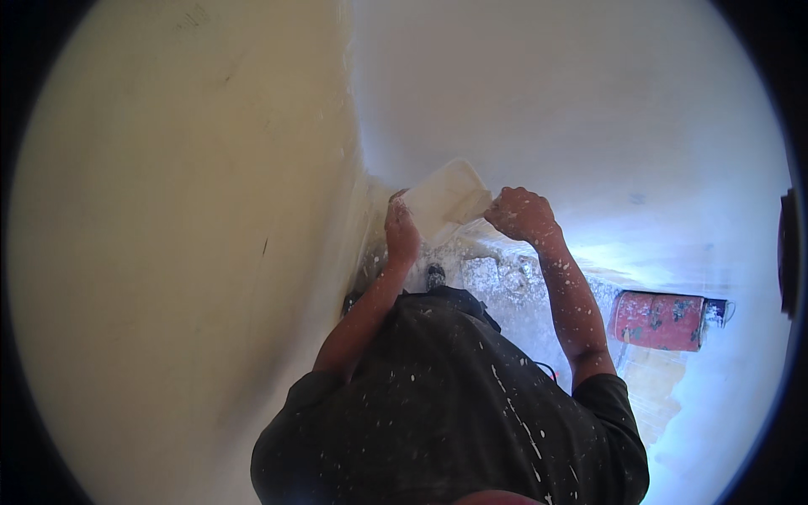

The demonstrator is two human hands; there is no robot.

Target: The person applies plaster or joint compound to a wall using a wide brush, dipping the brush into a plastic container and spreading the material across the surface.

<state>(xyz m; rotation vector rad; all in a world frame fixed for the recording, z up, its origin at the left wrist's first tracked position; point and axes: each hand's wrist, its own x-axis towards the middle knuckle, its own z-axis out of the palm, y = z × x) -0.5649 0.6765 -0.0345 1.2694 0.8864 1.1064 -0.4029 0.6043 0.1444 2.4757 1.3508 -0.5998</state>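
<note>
In front of my torso is a pale, whitish flat board [442,198] with rounded corners and a cream-coloured smear toward its right side. My left hand [401,229] grips the board at its left edge, fingers partly behind it. At the right edge my right hand [523,215] is closed, knuckles up. Whatever it holds there is hidden by the fingers, and I cannot tell whether it is a separate tool. White specks spatter both hands and my right forearm.
A yellowish wall [185,210] rises on the left and meets a paler wall [539,101] in a corner ahead. White-splashed floor [513,282] shows below. On the right lies or stands a worn red drum [661,321], with a small dark container [715,312] beside it.
</note>
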